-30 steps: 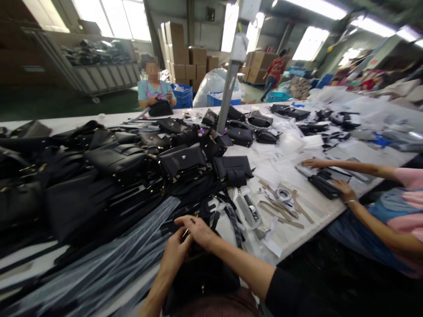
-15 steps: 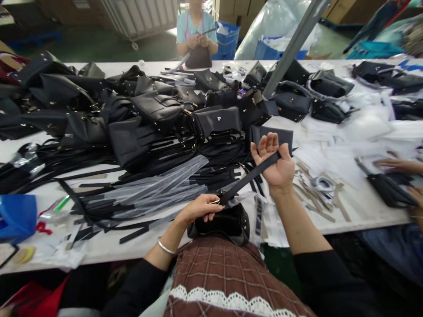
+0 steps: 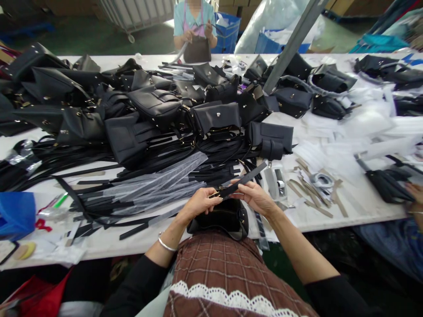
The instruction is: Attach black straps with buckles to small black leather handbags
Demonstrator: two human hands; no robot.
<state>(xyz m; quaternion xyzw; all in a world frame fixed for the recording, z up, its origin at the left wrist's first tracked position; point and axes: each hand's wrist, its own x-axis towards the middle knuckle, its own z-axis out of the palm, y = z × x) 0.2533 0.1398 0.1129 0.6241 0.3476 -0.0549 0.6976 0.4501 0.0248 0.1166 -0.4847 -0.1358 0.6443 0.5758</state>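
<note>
A flat black strap (image 3: 247,175) stretches between my two hands, slanting up to the right. My left hand (image 3: 201,201) pinches its lower end, where a small gold-coloured metal piece shows. Farther along, my right hand (image 3: 254,196) grips the strap between thumb and fingers, and its free end sticks out beyond. Just below the hands, against my apron, sits an open black handbag (image 3: 239,222). Behind my left hand lie several straps in clear plastic sleeves (image 3: 158,180).
Black handbags (image 3: 152,105) are heaped across the table (image 3: 109,251). A metal post (image 3: 294,46) rises behind them. At right lie tan strips (image 3: 309,193), white wrapping and a neighbour's hand (image 3: 414,193) by a bag. Opposite, a person (image 3: 194,26) handles another bag.
My right hand has come down and left, from an open palm at the strap's far end to a grip nearer my left hand. A black bag it covered now shows.
</note>
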